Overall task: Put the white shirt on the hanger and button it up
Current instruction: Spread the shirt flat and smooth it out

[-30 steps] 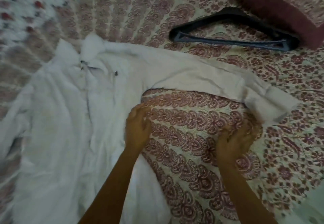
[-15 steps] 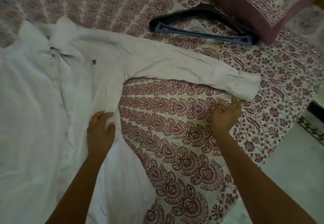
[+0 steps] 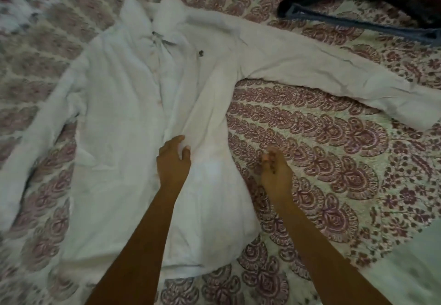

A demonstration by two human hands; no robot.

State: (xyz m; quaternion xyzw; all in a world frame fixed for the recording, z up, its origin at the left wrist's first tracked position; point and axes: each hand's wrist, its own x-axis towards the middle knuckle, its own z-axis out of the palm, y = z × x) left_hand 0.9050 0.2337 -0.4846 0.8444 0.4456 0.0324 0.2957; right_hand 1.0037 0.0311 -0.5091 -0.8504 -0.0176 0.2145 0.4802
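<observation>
Head view: right hand (image 3: 274,171) nearer shirt (image 3: 124,104)

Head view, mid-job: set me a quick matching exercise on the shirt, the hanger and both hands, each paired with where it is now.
Things:
1. shirt
2. hanger
3. left hand
4. right hand

Places:
A. over the bare patterned bedsheet, holding nothing
B. spread out flat, collar at the far end
C. touching the shirt front
D. lying apart from the shirt, top right

Pairs: 1-B, 2-D, 3-C, 4-A
</observation>
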